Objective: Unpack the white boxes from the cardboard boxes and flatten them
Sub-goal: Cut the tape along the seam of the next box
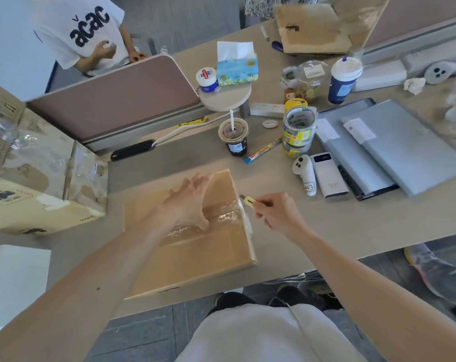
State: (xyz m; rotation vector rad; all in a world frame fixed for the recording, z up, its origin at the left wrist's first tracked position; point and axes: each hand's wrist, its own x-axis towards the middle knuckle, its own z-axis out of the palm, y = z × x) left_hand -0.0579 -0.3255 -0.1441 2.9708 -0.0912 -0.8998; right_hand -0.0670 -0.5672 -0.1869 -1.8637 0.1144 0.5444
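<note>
A flat brown cardboard box (195, 254) lies on the table in front of me, its top seam sealed with clear tape. My left hand (192, 202) presses on the box top with spread fingers, the thumb on the taped seam. My right hand (276, 211) grips a small yellow utility knife (248, 201). Its blade tip points at the box's right edge, where the tape wraps over. A larger cardboard box (38, 178) wrapped in tape and plastic stands at the left. No white box from inside is visible.
Close behind the box stands an iced drink cup (233, 137) with a straw. To the right lie tape rolls (298, 129), a white controller (304, 173), a power bank (328, 176) and laptops (394, 145). A white surface (15, 283) is at lower left. A person stands behind the divider (111, 100).
</note>
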